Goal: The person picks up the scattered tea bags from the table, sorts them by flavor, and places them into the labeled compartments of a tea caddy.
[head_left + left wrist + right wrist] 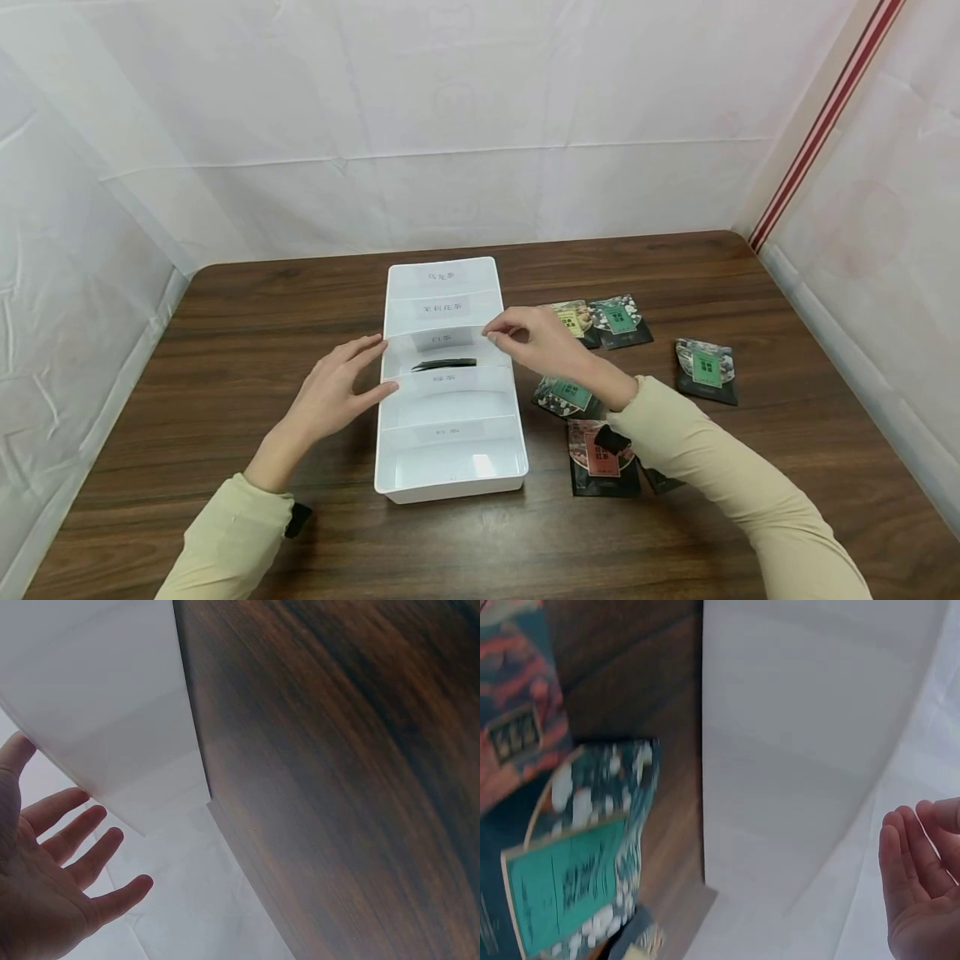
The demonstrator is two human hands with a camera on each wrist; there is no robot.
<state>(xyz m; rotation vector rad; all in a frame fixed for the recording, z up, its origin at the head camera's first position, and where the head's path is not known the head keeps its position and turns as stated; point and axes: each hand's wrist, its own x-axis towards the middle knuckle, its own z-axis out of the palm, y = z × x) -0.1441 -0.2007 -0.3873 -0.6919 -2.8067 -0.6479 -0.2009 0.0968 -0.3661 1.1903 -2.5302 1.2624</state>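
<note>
A white divided box (450, 492) stands lengthwise on the table, with paper labels in its several compartments. A dark tea sachet (445, 364) shows as a thin edge inside the middle compartment. My left hand (333, 387) is at the box's left rim, fingers spread and thumb over the edge; the left wrist view shows the fingertips of this hand (67, 862) along the rim. Over the right rim, near the middle compartment, is my right hand (543, 342), its thumb and fingers bent toward each other. In the right wrist view nothing shows between the fingertips of this hand (926, 877).
Right of the box lie a yellow-labelled sachet (572, 320), green-labelled sachets (619, 320) and a red-labelled sachet (602, 460). Another green-labelled sachet (707, 368) lies farther right. My right forearm passes over some of them. White sheeting (465, 125) surrounds the wooden table (285, 308).
</note>
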